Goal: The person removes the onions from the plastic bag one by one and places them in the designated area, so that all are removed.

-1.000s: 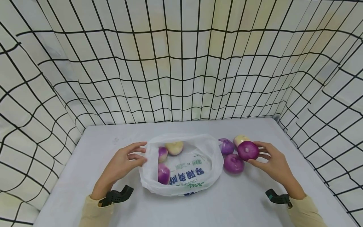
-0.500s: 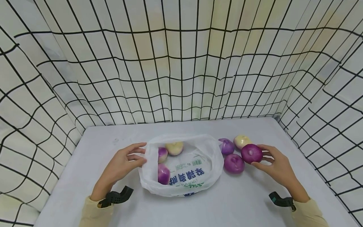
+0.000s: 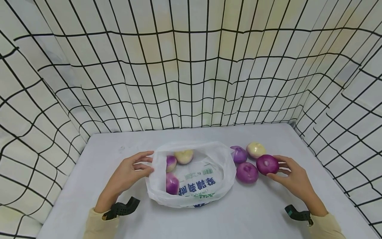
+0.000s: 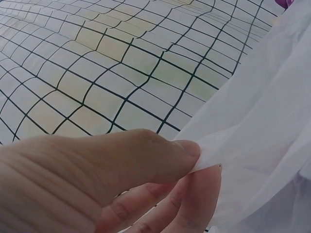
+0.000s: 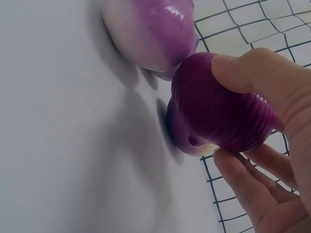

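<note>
My right hand (image 3: pixel 293 177) holds a dark purple onion (image 3: pixel 267 164) between thumb and fingers; in the right wrist view this onion (image 5: pixel 218 104) appears raised off the tabletop. Close by on its left sits another purple onion (image 3: pixel 247 172). Behind are a violet onion (image 3: pixel 239 154) and a pale yellow onion (image 3: pixel 256 150). On the other side, my left hand (image 3: pixel 128 176) pinches the left edge of a white plastic bag (image 3: pixel 228 176), thumb against finger on the film (image 4: pixel 262 126). Inside the bag lie a yellowish onion (image 3: pixel 184 156) and two purple-and-white onions (image 3: pixel 172 183), partly hidden by its folded rim.
A white table (image 3: pixel 209 222) carries everything. Black netting (image 3: pixel 191 79) over pale sheeting rises along the back and both sides. Each wrist wears a dark camera mount (image 3: pixel 123 207).
My right hand has moved right and slightly toward me with the dark purple onion, uncovering more of the yellow one behind. The left hand and bag stay nearly still.
</note>
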Action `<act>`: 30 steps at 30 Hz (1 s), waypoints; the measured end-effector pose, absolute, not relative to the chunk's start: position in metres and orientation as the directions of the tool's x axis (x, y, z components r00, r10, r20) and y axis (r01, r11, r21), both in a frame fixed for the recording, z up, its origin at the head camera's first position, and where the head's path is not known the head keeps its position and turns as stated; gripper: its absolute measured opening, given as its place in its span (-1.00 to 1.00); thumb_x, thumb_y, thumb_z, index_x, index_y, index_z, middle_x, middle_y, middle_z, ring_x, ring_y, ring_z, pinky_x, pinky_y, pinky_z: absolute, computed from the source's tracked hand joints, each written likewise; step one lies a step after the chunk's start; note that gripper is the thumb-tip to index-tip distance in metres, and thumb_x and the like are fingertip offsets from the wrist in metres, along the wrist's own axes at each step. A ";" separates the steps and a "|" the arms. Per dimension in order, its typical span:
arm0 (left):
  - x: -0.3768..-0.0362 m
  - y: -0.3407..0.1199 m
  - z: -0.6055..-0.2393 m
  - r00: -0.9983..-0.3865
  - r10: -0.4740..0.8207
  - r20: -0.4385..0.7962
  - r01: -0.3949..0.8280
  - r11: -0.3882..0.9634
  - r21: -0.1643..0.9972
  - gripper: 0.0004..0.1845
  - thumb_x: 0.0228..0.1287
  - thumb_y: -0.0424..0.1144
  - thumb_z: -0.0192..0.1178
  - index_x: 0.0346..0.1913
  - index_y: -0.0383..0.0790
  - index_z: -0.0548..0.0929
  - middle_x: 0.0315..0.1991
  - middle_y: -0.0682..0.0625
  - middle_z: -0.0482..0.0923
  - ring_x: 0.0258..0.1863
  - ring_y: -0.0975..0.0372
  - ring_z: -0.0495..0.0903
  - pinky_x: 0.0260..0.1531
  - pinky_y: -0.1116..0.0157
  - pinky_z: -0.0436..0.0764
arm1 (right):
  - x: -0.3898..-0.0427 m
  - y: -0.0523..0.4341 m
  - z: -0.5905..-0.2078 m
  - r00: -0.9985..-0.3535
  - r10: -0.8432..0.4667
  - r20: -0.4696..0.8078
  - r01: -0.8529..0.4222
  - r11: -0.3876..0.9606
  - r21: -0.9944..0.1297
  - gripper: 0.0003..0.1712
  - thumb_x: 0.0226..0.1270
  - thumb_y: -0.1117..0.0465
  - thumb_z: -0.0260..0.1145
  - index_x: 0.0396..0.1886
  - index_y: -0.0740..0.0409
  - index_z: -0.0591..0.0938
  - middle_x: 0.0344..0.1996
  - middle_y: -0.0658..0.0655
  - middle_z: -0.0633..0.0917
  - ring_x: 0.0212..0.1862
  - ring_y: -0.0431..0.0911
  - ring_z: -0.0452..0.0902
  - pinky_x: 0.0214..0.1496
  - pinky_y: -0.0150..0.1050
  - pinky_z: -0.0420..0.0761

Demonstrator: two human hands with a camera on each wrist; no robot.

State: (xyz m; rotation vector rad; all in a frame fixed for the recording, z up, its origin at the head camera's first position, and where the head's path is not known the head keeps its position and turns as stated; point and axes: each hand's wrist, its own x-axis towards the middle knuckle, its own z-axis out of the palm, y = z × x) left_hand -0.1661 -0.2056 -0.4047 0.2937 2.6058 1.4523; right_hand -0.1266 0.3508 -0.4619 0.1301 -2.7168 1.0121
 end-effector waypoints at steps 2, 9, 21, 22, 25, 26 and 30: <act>-0.166 -0.205 -0.404 -0.971 0.236 -0.035 0.096 0.518 0.850 -0.31 0.35 -0.14 0.39 0.50 -0.14 0.43 0.27 -0.28 0.61 0.05 0.05 0.77 -0.05 0.22 0.79 | -0.126 0.352 -0.464 -0.967 0.003 0.254 -0.165 0.754 -0.636 -0.14 0.10 -0.01 0.66 0.38 0.09 0.52 0.23 0.25 0.61 0.01 -0.74 0.34 -0.02 -0.74 0.54; -0.166 -0.206 -0.405 -0.970 0.242 -0.029 0.101 0.508 0.855 -0.31 0.35 -0.15 0.39 0.49 -0.16 0.43 0.26 -0.27 0.61 0.03 0.06 0.78 -0.08 0.29 0.77 | -0.127 0.356 -0.472 -0.968 0.005 0.250 -0.164 0.740 -0.652 -0.15 0.12 0.01 0.65 0.38 0.11 0.52 0.23 0.26 0.61 0.00 -0.73 0.37 0.00 -0.72 0.56; -0.167 -0.206 -0.406 -0.970 0.241 -0.030 0.098 0.501 0.860 -0.31 0.34 -0.16 0.40 0.49 -0.17 0.43 0.27 -0.27 0.61 0.02 0.08 0.78 -0.11 0.35 0.75 | -0.128 0.358 -0.479 -0.976 0.016 0.216 -0.135 0.736 -0.663 -0.15 0.11 -0.02 0.65 0.37 0.13 0.53 0.23 0.28 0.61 -0.02 -0.75 0.35 -0.02 -0.73 0.54; -0.167 -0.206 -0.406 -0.970 0.240 -0.031 0.098 0.503 0.859 -0.31 0.34 -0.16 0.40 0.49 -0.16 0.44 0.27 -0.27 0.61 0.02 0.07 0.78 -0.11 0.34 0.76 | -0.128 0.357 -0.479 -0.977 0.016 0.213 -0.132 0.738 -0.662 -0.14 0.11 -0.03 0.65 0.37 0.13 0.53 0.23 0.28 0.61 -0.02 -0.75 0.35 -0.02 -0.74 0.54; -0.168 -0.206 -0.406 -0.971 0.238 -0.031 0.097 0.508 0.856 -0.31 0.34 -0.15 0.40 0.49 -0.16 0.44 0.26 -0.27 0.61 0.02 0.07 0.78 -0.10 0.32 0.77 | -0.129 0.357 -0.479 -0.980 0.016 0.201 -0.123 0.742 -0.659 -0.14 0.11 -0.05 0.64 0.37 0.12 0.53 0.24 0.27 0.61 -0.02 -0.77 0.33 -0.02 -0.74 0.54; -0.167 -0.206 -0.406 -0.971 0.238 -0.032 0.097 0.508 0.856 -0.31 0.34 -0.15 0.40 0.49 -0.16 0.44 0.26 -0.27 0.61 0.02 0.07 0.78 -0.09 0.31 0.77 | -0.129 0.357 -0.479 -0.980 0.016 0.197 -0.120 0.743 -0.658 -0.14 0.12 -0.05 0.64 0.37 0.12 0.53 0.24 0.27 0.61 -0.02 -0.77 0.33 -0.02 -0.74 0.53; -0.167 -0.207 -0.406 -0.970 0.240 -0.036 0.093 0.504 0.858 -0.31 0.34 -0.16 0.39 0.49 -0.17 0.43 0.26 -0.27 0.62 0.02 0.08 0.78 -0.09 0.31 0.76 | -0.130 0.356 -0.479 -0.983 0.017 0.180 -0.106 0.751 -0.651 -0.13 0.12 -0.08 0.63 0.38 0.10 0.52 0.25 0.27 0.62 -0.02 -0.78 0.31 -0.02 -0.74 0.52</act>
